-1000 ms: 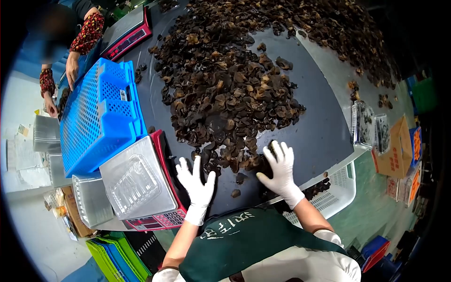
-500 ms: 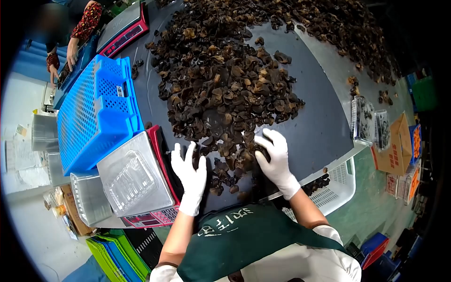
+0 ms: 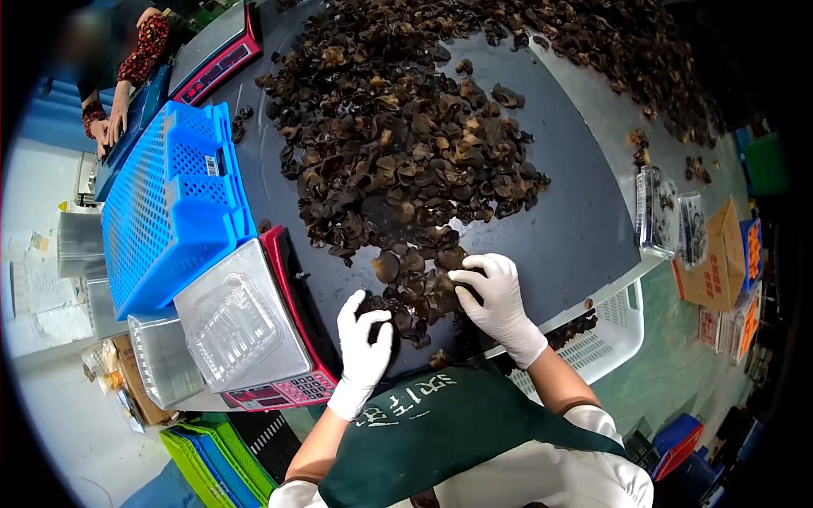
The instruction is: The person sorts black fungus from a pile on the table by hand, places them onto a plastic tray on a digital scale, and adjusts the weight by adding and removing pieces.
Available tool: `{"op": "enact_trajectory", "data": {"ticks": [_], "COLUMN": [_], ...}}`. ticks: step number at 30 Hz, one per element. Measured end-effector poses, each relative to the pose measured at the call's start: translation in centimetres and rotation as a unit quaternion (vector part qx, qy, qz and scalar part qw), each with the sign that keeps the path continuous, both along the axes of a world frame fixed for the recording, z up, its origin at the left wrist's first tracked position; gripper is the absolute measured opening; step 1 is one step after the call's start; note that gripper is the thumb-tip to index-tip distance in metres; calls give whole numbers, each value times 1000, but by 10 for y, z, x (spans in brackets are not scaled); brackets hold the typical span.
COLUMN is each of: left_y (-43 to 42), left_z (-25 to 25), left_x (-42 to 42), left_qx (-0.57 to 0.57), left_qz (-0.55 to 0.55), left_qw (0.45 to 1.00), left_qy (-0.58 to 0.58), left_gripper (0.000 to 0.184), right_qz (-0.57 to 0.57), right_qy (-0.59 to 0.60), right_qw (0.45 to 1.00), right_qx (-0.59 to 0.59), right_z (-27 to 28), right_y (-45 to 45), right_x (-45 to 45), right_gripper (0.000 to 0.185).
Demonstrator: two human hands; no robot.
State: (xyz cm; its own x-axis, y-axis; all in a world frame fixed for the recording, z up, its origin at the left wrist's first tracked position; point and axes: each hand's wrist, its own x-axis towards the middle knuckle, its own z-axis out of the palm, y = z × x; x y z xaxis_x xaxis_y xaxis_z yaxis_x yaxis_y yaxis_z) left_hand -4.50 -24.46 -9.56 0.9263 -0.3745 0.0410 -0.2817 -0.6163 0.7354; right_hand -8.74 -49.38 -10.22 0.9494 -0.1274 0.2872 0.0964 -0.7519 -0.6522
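Note:
A big heap of dark brown wood ear mushrooms (image 3: 406, 161) covers the grey table top. A smaller cluster of wood ears (image 3: 415, 292) lies at its near end, between my hands. My left hand (image 3: 364, 347), in a white glove, is at the left side of this cluster with its fingers curved and apart. On the cluster's right side is my right hand (image 3: 498, 305), also gloved in white. Its thumb and forefinger are apart, their tips at the edge of the mushrooms. I cannot make out a piece gripped in either hand.
On the left, a clear plastic tray (image 3: 237, 326) lies on a red-edged scale (image 3: 296, 339), beside a blue crate (image 3: 182, 186). Filled clear boxes (image 3: 656, 212) stand at the right edge. A white basket (image 3: 614, 330) is below the table. Another person's hands (image 3: 114, 123) work at upper left.
Both hands have moved nearer to my body, drawing the small cluster away from the heap. My left hand's fingers have curled inward. The other person's hands have shifted slightly.

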Motion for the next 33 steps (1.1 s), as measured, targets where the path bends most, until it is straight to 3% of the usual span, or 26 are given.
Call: {"op": "enact_trajectory", "data": {"ticks": [3, 4, 8, 12, 16, 18, 20, 22, 23, 26, 28, 30, 33], "left_y": [5, 7, 13, 21, 16, 12, -7, -20, -25, -29, -28, -28, -32], "left_z": [7, 6, -4, -1, 2, 12, 16, 12, 8, 3, 6, 21, 44], "left_x": [10, 13, 21, 26, 31, 34, 32, 33, 31, 33, 35, 35, 19], "left_qx": [1, -4, -51, -73, -42, 37, 48, 119, 163, 198, 188, 127, -39], "left_qz": [44, 52, 80, 92, 107, -17, -83, -163, -169, -185, -184, -139, -58], "left_qw": [999, 999, 995, 992, 993, 998, 991, 970, 959, 947, 951, 969, 998], "left_qy": [14, 14, 15, 33, -22, -54, -89, -136, -156, -172, -164, -157, 5], "left_gripper": [22, 23, 26, 28, 23, 19, 13, 15, 19, 20, 17, 10, 12], "right_qz": [29, 31, 24, 14, 213, 239, 207, 270, 259, 260, 246, 205, 108], "right_qy": [-40, 7, 5, 18, 118, 283, 311, 392, 353, 417, 431, 334, 286], "right_qw": [995, 992, 986, 999, 963, 924, 922, 878, 897, 867, 865, 918, 951], "right_qx": [-87, -121, -168, -41, 115, 100, 100, 53, 57, 84, 80, 60, 53], "right_z": [6, 20, -3, 25, 65, 80, 90, 98, 85, 78, 84, 83, 84], "right_y": [12, 19, 26, 2, -66, -84, -85, -83, -79, -66, -66, -71, -84], "right_x": [12, 20, 34, 30, -4, -33, -41, -43, -54, -64, -64, -67, -67], "right_gripper": [26, 23, 19, 9, 19, 27, 29, 24, 19, 17, 18, 20, 23]}}
